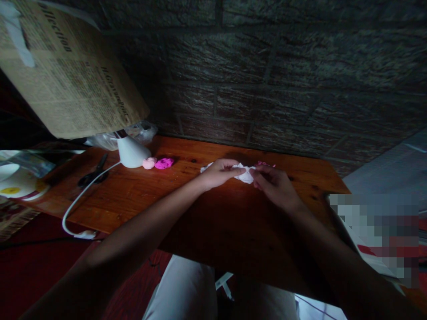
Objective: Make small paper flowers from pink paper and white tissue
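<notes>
Between my hands, above the wooden table (pixel 133 191), is a small crumpled white piece (pixel 246 176); whether it is paper or cloth I cannot tell. The fingers of my left hand (pixel 220 172) pinch its left side. On its right side, my right hand (pixel 271 183) grips it between thumb and fingers. Behind my left hand a bit of whitish material (pixel 204 167) shows, mostly hidden. Something pink (pixel 266 164) lies just behind my right hand, partly covered by it. Farther left sit a pale pink crumpled ball (pixel 149 163) and a bright magenta one (pixel 164 163), side by side.
A lamp with a newsprint-patterned shade (pixel 80 75) and white base (pixel 131 151) stands at the left. Its white cord (pixel 71 204) hangs over the front edge. Black scissors (pixel 94 173) and a patterned white bowl (pixel 23 186) lie farther left. A dark brick wall (pixel 216 71) rises behind.
</notes>
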{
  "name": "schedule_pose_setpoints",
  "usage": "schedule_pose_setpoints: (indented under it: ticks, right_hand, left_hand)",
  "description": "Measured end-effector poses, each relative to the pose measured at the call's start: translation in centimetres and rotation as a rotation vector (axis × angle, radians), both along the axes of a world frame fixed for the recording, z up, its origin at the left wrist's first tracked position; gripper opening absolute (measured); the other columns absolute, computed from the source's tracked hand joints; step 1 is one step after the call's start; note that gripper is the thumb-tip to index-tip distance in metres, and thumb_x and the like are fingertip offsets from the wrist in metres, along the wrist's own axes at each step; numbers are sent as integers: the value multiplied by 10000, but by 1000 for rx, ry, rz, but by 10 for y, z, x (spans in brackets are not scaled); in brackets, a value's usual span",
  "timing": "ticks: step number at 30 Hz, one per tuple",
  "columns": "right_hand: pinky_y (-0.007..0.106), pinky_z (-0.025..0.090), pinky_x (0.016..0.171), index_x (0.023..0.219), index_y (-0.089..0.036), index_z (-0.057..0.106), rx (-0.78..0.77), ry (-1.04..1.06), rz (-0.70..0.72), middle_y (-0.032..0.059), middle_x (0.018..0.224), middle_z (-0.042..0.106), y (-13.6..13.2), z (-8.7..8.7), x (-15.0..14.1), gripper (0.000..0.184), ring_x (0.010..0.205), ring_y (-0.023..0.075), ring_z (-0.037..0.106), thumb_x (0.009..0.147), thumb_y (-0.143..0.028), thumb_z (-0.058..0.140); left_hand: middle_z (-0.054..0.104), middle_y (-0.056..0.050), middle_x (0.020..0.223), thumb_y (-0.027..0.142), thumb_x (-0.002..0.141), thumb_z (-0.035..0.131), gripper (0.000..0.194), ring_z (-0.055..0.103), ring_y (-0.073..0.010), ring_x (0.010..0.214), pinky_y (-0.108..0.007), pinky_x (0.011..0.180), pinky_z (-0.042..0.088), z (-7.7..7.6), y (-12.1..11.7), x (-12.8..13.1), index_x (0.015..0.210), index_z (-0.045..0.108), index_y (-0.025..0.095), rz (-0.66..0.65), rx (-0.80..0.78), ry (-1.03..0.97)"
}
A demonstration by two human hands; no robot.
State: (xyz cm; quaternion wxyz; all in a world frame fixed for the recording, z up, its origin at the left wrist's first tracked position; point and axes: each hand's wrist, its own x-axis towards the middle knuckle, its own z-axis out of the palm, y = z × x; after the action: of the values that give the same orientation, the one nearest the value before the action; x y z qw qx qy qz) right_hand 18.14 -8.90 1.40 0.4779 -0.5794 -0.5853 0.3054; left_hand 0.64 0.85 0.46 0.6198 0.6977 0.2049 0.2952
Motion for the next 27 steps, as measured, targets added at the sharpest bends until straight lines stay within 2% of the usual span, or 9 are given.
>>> schedule_pose_setpoints:
  ticks: [8,13,18,21,24,27]
  right_hand:
    - [308,456,575,807,-201,686,80,-78,25,1,614,618,-2,4,-3,407,556,154,557,855,-602,627]
    - [308,451,570,853,-193,698,35,-43,-2,-3,587,616,0,1,-1,415,538,156,557,847,-603,633]
    - [302,454,571,832,-182,709,14,-11,-34,-11,559,593,0,2,-1,426,524,147,553,831,-604,649]
    - [303,468,581,857,-178,724,8,-6,-38,-6,578,607,0,1,-1,399,538,151,574,833,-570,656]
    - [297,476,573,949,-175,735,-11,4,-3,8,648,654,0,-1,-1,369,552,150,594,829,-515,657]
    - [292,491,574,986,-177,734,-18,-27,47,8,665,664,1,-2,-1,328,555,146,600,839,-453,631]
  left_hand:
    - [550,30,709,436,847,666,310,482,-95,677,-234,655,343,-1,-1,0,802,608,134,-57,91,43]
    - [571,21,722,465,829,689,343,504,-97,695,-235,669,366,-1,1,1,783,614,133,-69,62,7]
    - [662,-20,871,400,819,711,292,595,-111,808,-251,767,446,0,6,0,922,648,134,0,80,-10]
    - [698,-65,976,384,847,676,294,621,-125,857,-267,807,472,3,16,-9,1001,643,135,146,246,30]
    - [710,-82,970,394,862,650,293,618,-141,835,-274,784,466,9,29,-26,978,669,126,272,539,260]
    - [711,-65,875,481,869,635,356,617,-154,775,-270,724,442,15,38,-42,945,706,140,177,681,577]
